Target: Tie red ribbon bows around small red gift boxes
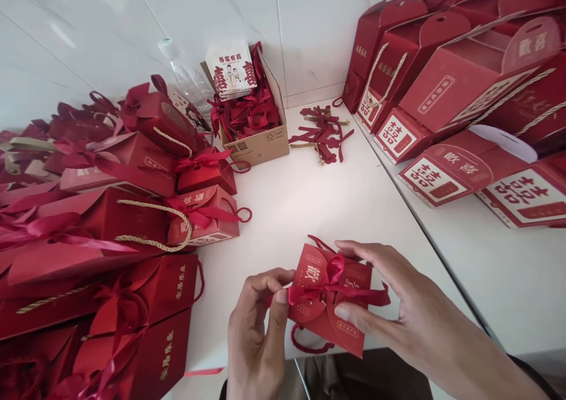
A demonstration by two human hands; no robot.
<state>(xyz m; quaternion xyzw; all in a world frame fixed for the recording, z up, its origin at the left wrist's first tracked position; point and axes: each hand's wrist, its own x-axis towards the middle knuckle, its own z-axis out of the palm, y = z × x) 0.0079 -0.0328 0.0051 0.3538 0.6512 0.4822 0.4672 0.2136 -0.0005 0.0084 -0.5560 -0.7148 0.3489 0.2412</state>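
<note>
A small red gift box (354,331) with pale printed characters lies at the table's front edge, with a cord loop sticking out at its far and near sides. A red ribbon (335,270) is tied in a bow across its top. My left hand (260,329) pinches the ribbon's left end between thumb and bent forefinger, beside the box. My right hand (398,294) grips the box from the right, thumb on the top face and fingers along the far side. The underside of the box is hidden.
Finished-looking red boxes with bows (132,223) are piled at the left. A cardboard carton (259,146) holds red ribbons and printed cards (232,70). Loose ribbons (325,132) lie beside it. Several red boxes (469,88) stand at the right, past a table seam. A tiled wall (318,29) closes the back.
</note>
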